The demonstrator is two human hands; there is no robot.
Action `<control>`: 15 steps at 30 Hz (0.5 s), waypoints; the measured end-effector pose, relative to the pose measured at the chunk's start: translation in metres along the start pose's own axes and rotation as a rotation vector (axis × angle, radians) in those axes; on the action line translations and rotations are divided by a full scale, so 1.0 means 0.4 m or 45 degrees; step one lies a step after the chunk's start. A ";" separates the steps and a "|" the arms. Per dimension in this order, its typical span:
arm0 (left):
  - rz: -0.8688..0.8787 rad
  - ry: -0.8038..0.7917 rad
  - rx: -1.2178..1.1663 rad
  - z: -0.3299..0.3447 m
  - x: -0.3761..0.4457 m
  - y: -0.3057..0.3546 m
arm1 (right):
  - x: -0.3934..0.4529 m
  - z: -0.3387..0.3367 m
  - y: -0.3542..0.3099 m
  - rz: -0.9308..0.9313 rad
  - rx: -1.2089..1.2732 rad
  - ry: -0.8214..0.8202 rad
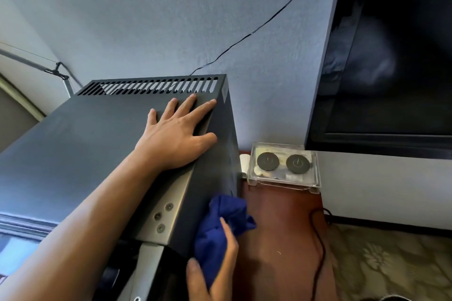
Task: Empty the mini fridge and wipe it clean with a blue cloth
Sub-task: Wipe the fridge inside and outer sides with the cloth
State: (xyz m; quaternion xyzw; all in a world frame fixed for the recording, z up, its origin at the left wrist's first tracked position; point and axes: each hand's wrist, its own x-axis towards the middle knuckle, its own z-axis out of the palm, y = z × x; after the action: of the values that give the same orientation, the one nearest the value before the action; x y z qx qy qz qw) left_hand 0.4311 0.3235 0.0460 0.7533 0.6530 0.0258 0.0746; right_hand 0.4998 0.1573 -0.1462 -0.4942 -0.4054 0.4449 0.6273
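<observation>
The dark grey mini fridge (80, 144) fills the left half of the view, seen from above, with a slotted vent along its back edge. My left hand (178, 132) lies flat on its top near the right edge, fingers spread and straight. My right hand (215, 271), at the bottom centre, grips a bunched blue cloth (220, 225) and holds it against the fridge's right side wall. The inside of the fridge is hidden from this angle.
A clear plastic box (285, 166) with two round black discs stands on a reddish wooden surface (278, 234) right of the fridge. A dark TV screen (391, 56) hangs at the upper right. Black cables run along the wall and the wood. Patterned carpet lies at the lower right.
</observation>
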 end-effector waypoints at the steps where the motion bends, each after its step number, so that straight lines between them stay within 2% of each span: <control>1: 0.004 0.010 0.005 0.002 -0.002 0.000 | 0.004 0.000 -0.008 -0.031 0.025 0.005; 3: 0.010 0.031 0.007 0.005 -0.001 -0.001 | 0.059 0.013 -0.021 -0.001 0.156 0.050; 6: 0.008 0.050 -0.012 0.009 0.004 -0.002 | 0.250 0.038 -0.044 0.146 0.299 0.140; 12: 0.022 0.067 -0.024 0.011 0.006 -0.002 | 0.781 0.096 -0.035 0.484 0.100 0.152; 15: 0.030 0.077 -0.006 0.008 0.007 0.001 | 0.930 0.105 -0.034 0.572 -0.001 0.076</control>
State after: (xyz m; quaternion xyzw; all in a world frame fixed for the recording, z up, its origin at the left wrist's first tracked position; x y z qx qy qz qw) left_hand 0.4326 0.3261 0.0428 0.7595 0.6461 0.0508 0.0563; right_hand 0.5645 0.5232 -0.0995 -0.5851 -0.2665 0.5586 0.5240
